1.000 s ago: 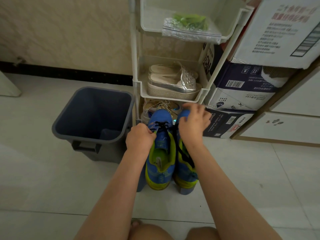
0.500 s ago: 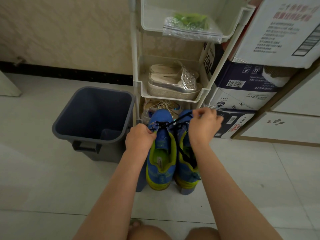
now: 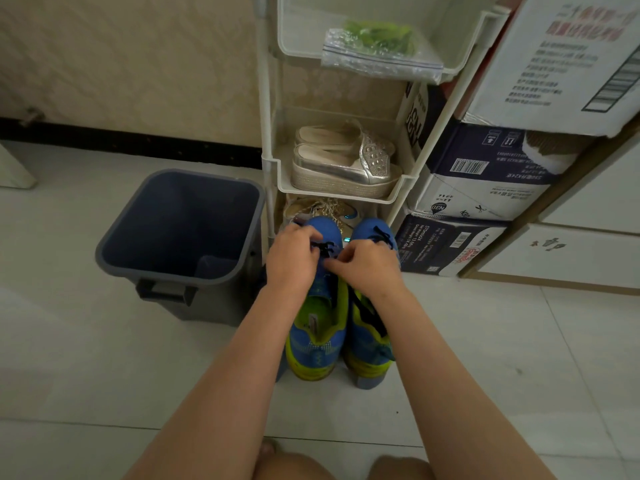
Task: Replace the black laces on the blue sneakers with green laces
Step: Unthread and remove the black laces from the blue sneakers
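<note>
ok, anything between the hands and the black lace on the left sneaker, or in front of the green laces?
Nothing visible at the lace: left hand and right hand both pinch the black lace on the left sneaker. The green laces lie inside a clear plastic bag on the top shelf; only the bag covers them.

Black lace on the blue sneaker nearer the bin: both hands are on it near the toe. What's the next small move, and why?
Probably pull the black lace out of its last eyelets. The left hand and right hand both pinch it at the toe end of the blue and yellow-green mesh sneaker, whose upper eyelets look already bare; the second blue sneaker is still laced.
</note>
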